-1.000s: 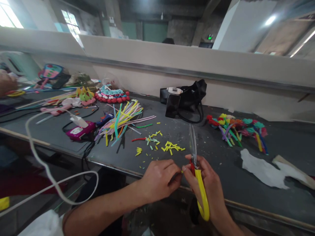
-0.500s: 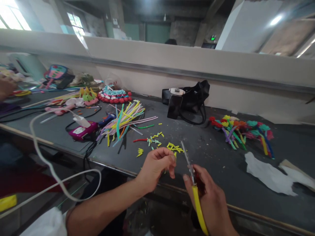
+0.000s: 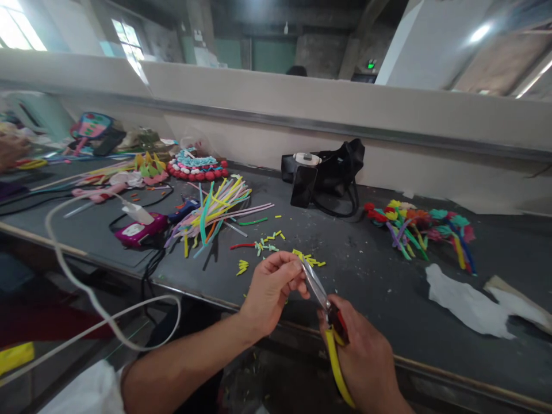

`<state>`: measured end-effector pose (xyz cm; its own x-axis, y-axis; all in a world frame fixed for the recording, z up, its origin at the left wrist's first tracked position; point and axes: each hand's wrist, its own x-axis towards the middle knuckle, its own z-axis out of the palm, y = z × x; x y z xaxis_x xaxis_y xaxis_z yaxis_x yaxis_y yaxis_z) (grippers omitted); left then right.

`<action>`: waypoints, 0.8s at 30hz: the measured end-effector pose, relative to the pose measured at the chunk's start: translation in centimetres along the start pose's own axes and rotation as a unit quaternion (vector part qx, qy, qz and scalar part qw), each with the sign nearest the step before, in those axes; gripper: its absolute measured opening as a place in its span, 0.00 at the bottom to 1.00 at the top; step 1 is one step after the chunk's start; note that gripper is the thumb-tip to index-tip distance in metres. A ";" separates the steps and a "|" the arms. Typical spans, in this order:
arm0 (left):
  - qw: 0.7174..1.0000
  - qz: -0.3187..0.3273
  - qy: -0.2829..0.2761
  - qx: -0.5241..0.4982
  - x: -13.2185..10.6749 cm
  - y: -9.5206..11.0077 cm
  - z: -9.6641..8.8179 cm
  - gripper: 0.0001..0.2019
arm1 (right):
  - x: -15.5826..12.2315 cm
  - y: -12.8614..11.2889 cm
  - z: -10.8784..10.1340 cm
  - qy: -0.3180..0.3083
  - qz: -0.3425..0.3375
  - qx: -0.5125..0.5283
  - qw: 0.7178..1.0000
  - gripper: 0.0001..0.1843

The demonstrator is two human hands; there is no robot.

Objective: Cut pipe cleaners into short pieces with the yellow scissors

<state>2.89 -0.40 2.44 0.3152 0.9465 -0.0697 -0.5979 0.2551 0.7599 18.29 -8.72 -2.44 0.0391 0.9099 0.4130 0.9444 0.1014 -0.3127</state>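
Note:
My right hand (image 3: 364, 356) grips the yellow and red handles of a pair of scissors (image 3: 321, 299), its blades slanting up to the left. My left hand (image 3: 271, 290) is closed in a pinch at the blade tips; what it pinches is too small to make out. Both hands hover at the near edge of the dark table (image 3: 371, 270). Just beyond them lie short yellow cut pieces (image 3: 308, 257) and a few green ones. A pile of long coloured sticks (image 3: 215, 213) lies farther left.
A pink glue gun (image 3: 138, 230) with a white cord (image 3: 77, 287) sits at the left. A black bag with a phone (image 3: 321, 175) stands at the back. Finished coloured pompom stems (image 3: 420, 227) and white paper scraps (image 3: 463, 299) lie at the right. Another person's hand (image 3: 11, 149) shows far left.
The scissors have swung from upright to slanting left, and my right hand has dropped lower. My left hand moved up from the handles to the blade tips.

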 end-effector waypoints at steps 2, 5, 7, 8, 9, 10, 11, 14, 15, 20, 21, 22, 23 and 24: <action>1.000 0.000 0.000 0.003 0.0 -0.1 0.0 0.07 | 0.0 0.0 0.0 0.006 -0.006 -0.004 1.000 0.15; 1.000 -0.003 0.002 0.007 0.0 0.0 0.0 0.08 | 0.0 0.0 0.1 0.013 -0.011 -0.015 1.000 0.16; 1.000 -0.005 0.007 0.008 0.0 0.0 0.1 0.09 | -0.1 0.0 0.2 0.012 -0.013 -0.021 1.000 0.16; 1.000 -0.006 0.010 0.008 0.0 0.0 0.1 0.09 | -0.1 0.1 0.2 0.010 -0.014 -0.022 1.000 0.16; 1.000 -0.006 0.012 0.007 0.0 0.0 0.2 0.09 | -0.1 0.1 0.3 0.009 -0.015 -0.023 1.000 0.17; 1.000 -0.006 0.013 0.005 0.0 0.0 0.2 0.09 | -0.2 0.1 0.3 0.006 -0.017 -0.024 1.000 0.17; 1.000 -0.005 0.012 0.003 0.0 0.0 0.2 0.09 | -0.3 0.1 0.3 0.004 -0.020 -0.025 0.999 0.17; 1.000 -0.005 0.009 -0.005 -0.1 0.0 0.2 0.08 | -0.4 0.1 0.5 -0.001 -0.028 -0.028 0.999 0.17; 1.000 -0.006 0.008 -0.008 -0.1 0.0 0.2 0.08 | -0.5 0.1 0.5 -0.003 -0.030 -0.027 0.999 0.18; 1.000 -0.012 0.012 -0.009 0.0 0.0 0.1 0.09 | -0.4 0.0 0.7 -0.003 -0.044 -0.022 0.999 0.20; 1.000 -0.012 0.012 -0.007 0.0 0.0 0.1 0.09 | -0.3 -0.1 0.7 -0.004 -0.045 -0.019 0.999 0.20; 1.000 -0.011 0.012 -0.006 0.0 0.0 0.1 0.10 | -0.3 -0.1 0.7 -0.005 -0.045 -0.017 0.999 0.20; 1.000 -0.011 0.013 -0.004 0.0 0.0 0.1 0.10 | -0.2 -0.2 0.6 -0.005 -0.042 -0.016 0.999 0.20; 1.000 -0.011 0.013 -0.003 0.0 0.0 0.1 0.10 | -0.2 -0.2 0.5 -0.005 -0.039 -0.018 0.999 0.19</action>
<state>2.96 -0.41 2.46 0.3095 0.9453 -0.1027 -0.5956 0.2769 0.7541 17.88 -8.70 -2.92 -0.0387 0.9035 0.4267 0.9553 0.1587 -0.2493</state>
